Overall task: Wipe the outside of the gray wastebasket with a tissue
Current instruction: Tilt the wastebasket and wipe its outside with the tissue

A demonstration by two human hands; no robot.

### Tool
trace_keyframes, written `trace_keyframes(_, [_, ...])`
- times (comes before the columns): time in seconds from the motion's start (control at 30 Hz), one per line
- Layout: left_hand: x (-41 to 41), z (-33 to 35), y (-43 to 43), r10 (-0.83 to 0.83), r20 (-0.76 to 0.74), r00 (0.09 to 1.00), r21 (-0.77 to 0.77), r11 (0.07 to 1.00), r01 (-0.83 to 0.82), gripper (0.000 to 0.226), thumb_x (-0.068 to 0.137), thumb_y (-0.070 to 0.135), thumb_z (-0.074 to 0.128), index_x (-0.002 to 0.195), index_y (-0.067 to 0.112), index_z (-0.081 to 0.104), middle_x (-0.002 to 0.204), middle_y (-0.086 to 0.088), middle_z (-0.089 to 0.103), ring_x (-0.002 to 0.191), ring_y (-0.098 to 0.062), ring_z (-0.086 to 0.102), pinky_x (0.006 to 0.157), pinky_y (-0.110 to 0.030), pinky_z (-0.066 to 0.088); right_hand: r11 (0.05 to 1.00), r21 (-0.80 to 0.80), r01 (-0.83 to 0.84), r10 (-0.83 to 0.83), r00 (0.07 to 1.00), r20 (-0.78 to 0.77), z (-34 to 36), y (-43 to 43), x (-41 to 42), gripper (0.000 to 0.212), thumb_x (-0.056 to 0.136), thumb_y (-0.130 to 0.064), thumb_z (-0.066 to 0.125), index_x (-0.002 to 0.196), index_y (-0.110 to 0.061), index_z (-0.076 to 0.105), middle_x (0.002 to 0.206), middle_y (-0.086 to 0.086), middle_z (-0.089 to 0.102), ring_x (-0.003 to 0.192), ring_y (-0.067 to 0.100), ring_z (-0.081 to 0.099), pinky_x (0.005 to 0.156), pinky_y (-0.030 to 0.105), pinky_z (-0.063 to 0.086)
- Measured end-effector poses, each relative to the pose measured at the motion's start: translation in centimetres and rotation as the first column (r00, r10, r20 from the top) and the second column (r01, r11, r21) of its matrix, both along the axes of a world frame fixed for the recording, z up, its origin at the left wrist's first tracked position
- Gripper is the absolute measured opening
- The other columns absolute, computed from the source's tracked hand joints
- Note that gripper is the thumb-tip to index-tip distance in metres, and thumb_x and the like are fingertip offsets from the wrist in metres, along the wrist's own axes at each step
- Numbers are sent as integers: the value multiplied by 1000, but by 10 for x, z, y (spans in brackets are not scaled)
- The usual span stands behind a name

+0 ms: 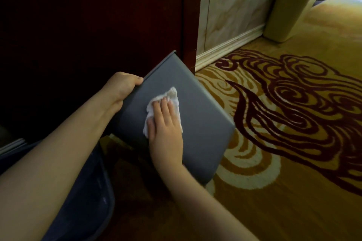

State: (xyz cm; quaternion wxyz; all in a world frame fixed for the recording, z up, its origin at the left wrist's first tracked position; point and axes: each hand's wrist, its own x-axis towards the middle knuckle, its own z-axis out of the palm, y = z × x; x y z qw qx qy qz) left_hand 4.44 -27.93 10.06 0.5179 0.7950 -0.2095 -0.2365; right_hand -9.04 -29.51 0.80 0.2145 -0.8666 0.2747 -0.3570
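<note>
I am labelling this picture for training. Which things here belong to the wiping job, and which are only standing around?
In the job:
- gray wastebasket, tilted
- white tissue
- left hand, gripping its rim
- right hand, pressing the tissue

Standing around:
- beige wastebasket by the wall
- patterned carpet
- dark wooden cabinet

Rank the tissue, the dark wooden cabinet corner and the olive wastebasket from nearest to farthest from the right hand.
1. tissue, pressed under the right hand.
2. dark wooden cabinet corner, just beyond the gray wastebasket.
3. olive wastebasket, far right by the wall.
</note>
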Motion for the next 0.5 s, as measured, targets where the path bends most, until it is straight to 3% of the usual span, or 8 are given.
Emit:
trace_keyframes(0.07, [3, -1, 2, 22, -10, 1000, 12, 1000, -22, 24, 88, 15, 54, 67, 18, 67, 53, 3, 69, 63, -17, 63, 59, -28, 48, 1000, -19, 17, -19, 997, -75, -31, 8, -27, 47, 97, -32, 31, 143, -23, 28, 153, -3, 28, 143, 9, 10, 116, 38, 9])
trace_keyframes(0.17, [6, 0, 0, 33, -14, 999, 25, 999, -32, 15, 88, 15, 55, 80, 14, 68, 72, -2, 67, 69, -17, 63, 63, -28, 48, 965, 216, 150, -133, 987, -92, -71, -3, -70, 45, 98, -41, 27, 142, -34, 19, 152, -18, 13, 143, 0, 3, 117, 33, 13])
trace_keyframes(0.3, [2, 2, -9, 22, 30, 999, 31, 999, -23, 24, 87, 14, 55, 65, 20, 63, 72, -2, 66, 68, -16, 63, 61, -27, 48, 898, 369, 238, -247, 969, -24, -85, -29, -102, 48, 96, -41, 27, 141, -25, 32, 152, -6, 29, 141, 2, 16, 115, 26, 14])
trace_keyframes(0.37, [-1, 3, -11, 11, 47, 999, 30, 999, -12, 25, 87, 14, 54, 64, 19, 63, 73, -2, 66, 70, -16, 63, 61, -27, 48, 855, 442, 273, -316, 948, 25, -82, -48, -107, 42, 98, -30, 36, 139, -20, 42, 145, 1, 43, 137, 12, 32, 112, 29, 25])
trace_keyframes(0.43, [-3, 4, -9, 11, 57, 998, 23, 1000, -12, 27, 87, 15, 54, 62, 20, 63, 68, 1, 67, 69, -15, 63, 59, -25, 46, 763, 561, 321, -442, 892, 91, -67, -69, -105, 37, 98, -25, 38, 135, -22, 47, 131, 4, 57, 123, 19, 51, 99, 30, 40])
trace_keyframes(0.5, [-5, 4, -5, -10, 66, 998, 20, 1000, 8, 29, 87, 17, 54, 61, 21, 65, 56, 6, 70, 68, -13, 65, 58, -26, 45, 727, 606, 322, -504, 850, 154, -41, -87, -92, 36, 98, -24, 39, 133, -24, 49, 130, -2, 57, 118, 12, 52, 93, 24, 39])
